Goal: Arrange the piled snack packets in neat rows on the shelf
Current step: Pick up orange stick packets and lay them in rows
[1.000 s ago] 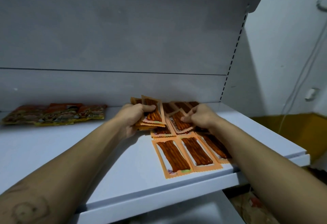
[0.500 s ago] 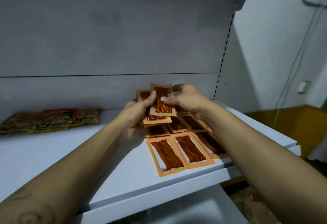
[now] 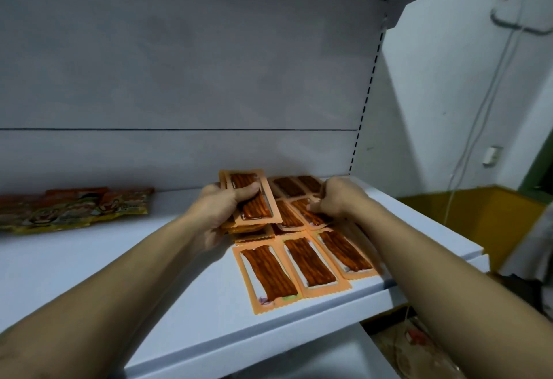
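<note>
On the shelf (image 3: 149, 259), left hand (image 3: 220, 208) clamps the stack (image 3: 258, 208), lengthwise front-to-back, just left of right hand (image 3: 335, 199) pinching a laid packet (image 3: 308, 215).

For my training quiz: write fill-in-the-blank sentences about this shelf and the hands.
The left hand grips a stack of ___ packets.
The front row on the shelf holds ___ packets.
The yellow bags lie on the shelf's ___ side.
Missing: orange; three; left.
</note>
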Available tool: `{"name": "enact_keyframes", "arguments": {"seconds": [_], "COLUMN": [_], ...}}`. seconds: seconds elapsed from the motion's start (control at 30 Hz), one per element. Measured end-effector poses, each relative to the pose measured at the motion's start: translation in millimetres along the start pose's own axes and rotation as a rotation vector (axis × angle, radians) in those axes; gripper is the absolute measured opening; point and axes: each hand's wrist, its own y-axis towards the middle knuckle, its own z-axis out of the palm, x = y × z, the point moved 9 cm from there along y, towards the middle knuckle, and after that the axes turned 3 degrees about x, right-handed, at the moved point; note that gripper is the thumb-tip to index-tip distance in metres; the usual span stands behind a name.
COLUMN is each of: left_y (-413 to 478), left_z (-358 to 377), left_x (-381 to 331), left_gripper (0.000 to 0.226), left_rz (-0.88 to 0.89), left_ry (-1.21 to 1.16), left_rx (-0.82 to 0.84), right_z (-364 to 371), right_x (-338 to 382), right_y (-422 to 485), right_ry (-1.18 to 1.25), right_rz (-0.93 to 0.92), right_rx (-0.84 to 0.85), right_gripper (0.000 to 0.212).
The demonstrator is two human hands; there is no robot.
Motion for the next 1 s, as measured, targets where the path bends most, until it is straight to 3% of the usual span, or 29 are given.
{"name": "enact_keyframes", "arguments": {"seconds": [0.07,0.13,0.23,0.3,0.43,0.53,0.63,0.77,0.9,1.0], "left_y": [-2.4,-4.3,-6.1,-5.4,-8.7,-9.3,-5.7,1.9,6.9,10.0], "left_z": [1.6,1.4,2.8,7.2,36.7,59.3,66.6,70.9,74.5,73.8], "left_x": [-2.1,-6.8,-17.4,-25.2,-32.9,-33.0,-32.2,-25.0,-14.3,-6.7], "left_gripper": [0.024,0.029,0.038,0.045,0.043,0.016,0.011,0.025,0.015,0.022], "left_rz": [0.018,0.046,0.102,0.126,0.072,0.033,0.044,0.071,0.059,0.015], "left_ry": [-0.001,-0.014,-0.011,0.038,0.024,0.026,0.046,0.112,0.126,0.161], "left_rx": [-0.009,-0.049,-0.093,-0.098,0.017,0.103,0.05,-0.02,-0.092,-0.148], "right_z": [-10.5,-24.4,-30.3,-33.0,-52.1,-71.0,-72.8,-40.3,-21.2,-19.9], "right_x": [7.3,17.0,43.5,64.6,66.9,37.2,-16.6,-71.6,-83.8,-88.7], "right_y": [-4.2,-15.5,-33.7,-45.7,-44.2,-34.1,-16.0,1.8,19.4,26.4], "right_ry": [-0.069,0.179,0.689,0.752,0.894,1.015,0.999,0.843,0.723,0.482], "right_rz": [-0.038,-0.111,-0.25,-0.346,-0.381,-0.326,-0.187,-0.048,-0.022,-0.005], "right_rx": [-0.108,-0.168,0.017,0.143,0.1,0.012,-0.058,0.003,-0.008,-0.04], "right_gripper": [0.037,0.036,0.049,0.059,0.047,0.027,0.029,0.034,0.035,0.021]}}
